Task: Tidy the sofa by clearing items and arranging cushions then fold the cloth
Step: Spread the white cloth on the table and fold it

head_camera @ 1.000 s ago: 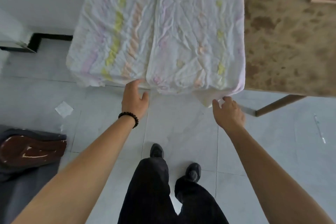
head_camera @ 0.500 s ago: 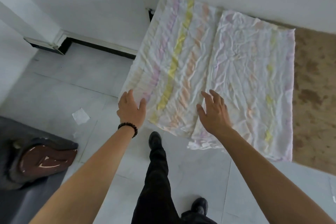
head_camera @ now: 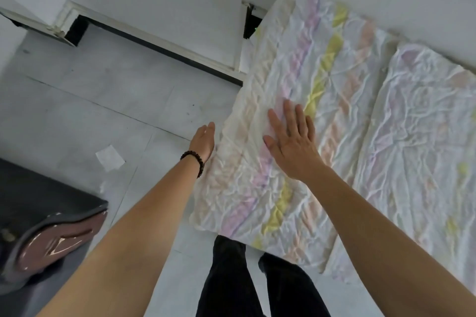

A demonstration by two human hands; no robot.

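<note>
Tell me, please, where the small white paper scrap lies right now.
In the head view the paper scrap lies on the floor tiles, left of centre, between the dark sofa and the left hand.

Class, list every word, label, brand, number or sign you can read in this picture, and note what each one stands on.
None: no text can be read anywhere in this view.
The cloth shows only pastel stripes, no writing.
The scrap of paper on the floor looks blank.
The glossy brown object shows only glare streaks, no letters.
</note>
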